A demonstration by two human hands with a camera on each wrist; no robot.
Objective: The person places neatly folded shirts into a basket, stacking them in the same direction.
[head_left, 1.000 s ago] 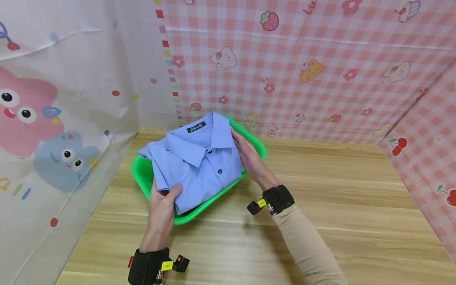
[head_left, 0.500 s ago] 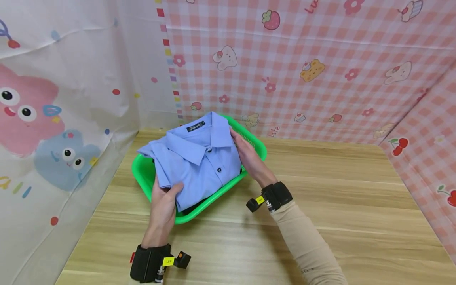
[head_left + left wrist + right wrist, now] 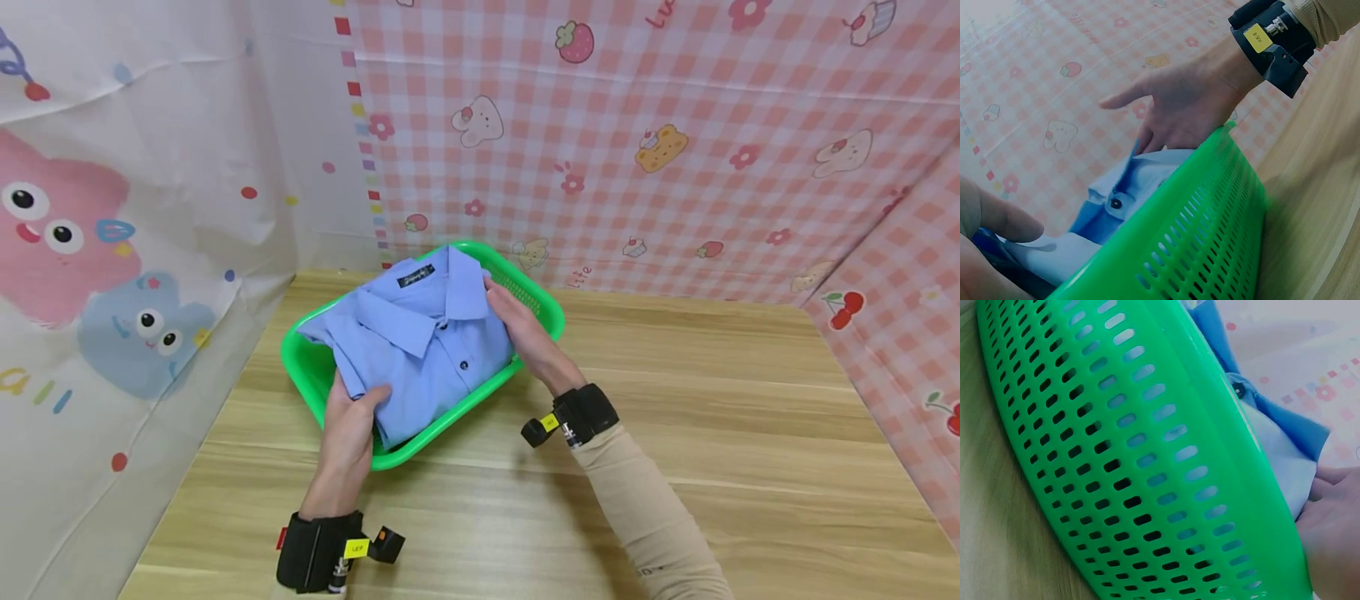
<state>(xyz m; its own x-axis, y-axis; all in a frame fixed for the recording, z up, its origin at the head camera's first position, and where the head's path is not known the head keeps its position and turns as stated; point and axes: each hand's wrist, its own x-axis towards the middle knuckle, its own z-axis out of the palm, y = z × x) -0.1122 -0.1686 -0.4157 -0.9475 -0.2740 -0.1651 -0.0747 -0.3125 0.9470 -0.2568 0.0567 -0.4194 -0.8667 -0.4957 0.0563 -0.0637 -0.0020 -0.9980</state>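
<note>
A folded blue collared shirt (image 3: 420, 358) with dark buttons and a black neck label lies within a green plastic basket (image 3: 442, 422). At its near left corner, my left hand (image 3: 349, 433) grips the folded edge, thumb on top and the other fingers hidden below. My right hand (image 3: 528, 337) lies along the collar's right side, inside the basket's right rim. In the left wrist view the right hand (image 3: 1188, 103) shows its thumb held away from straight fingers, whose tips go behind the shirt (image 3: 1141, 175).
The basket stands on a wood-grain table (image 3: 712, 417), near the back left corner. A pink checked cloth (image 3: 675, 92) hangs behind it. On the left is a white cloth (image 3: 202, 150) with cartoon figures. Slots pierce the basket's wall (image 3: 1104, 450).
The shirt has sunk lower into the basket, and more of the back and left rim shows around it. Both hands stay on the shirt with little movement.
</note>
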